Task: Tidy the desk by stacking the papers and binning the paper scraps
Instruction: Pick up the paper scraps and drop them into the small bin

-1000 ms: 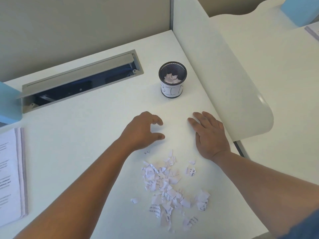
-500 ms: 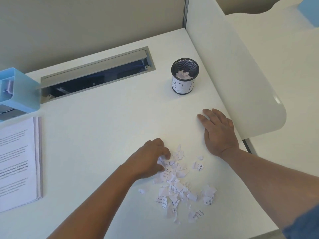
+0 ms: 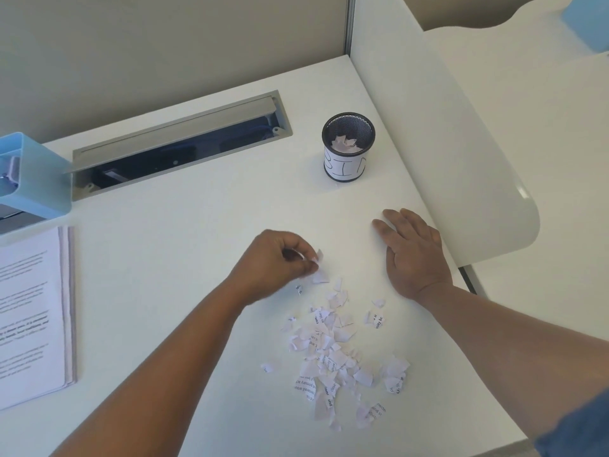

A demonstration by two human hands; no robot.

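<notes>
A heap of torn paper scraps (image 3: 333, 351) lies on the white desk (image 3: 184, 258), near its front edge. My left hand (image 3: 280, 258) hovers just above the heap's far end and pinches a few scraps between thumb and fingers. My right hand (image 3: 412, 255) lies flat on the desk to the right of the heap, fingers straight. A black mesh cup labelled BIN (image 3: 347, 146) stands behind both hands with some scraps inside. A stack of printed papers (image 3: 29, 311) lies at the desk's left edge.
A grey cable tray with an open lid (image 3: 178, 143) is sunk into the desk at the back. A light blue organiser (image 3: 33, 176) stands at the far left. A white divider panel (image 3: 445, 143) borders the desk on the right, close to my right hand.
My left hand dropped from near the bin onto the scrap heap, closed on some scraps and has now lifted them slightly. My right hand has stayed flat in place.
</notes>
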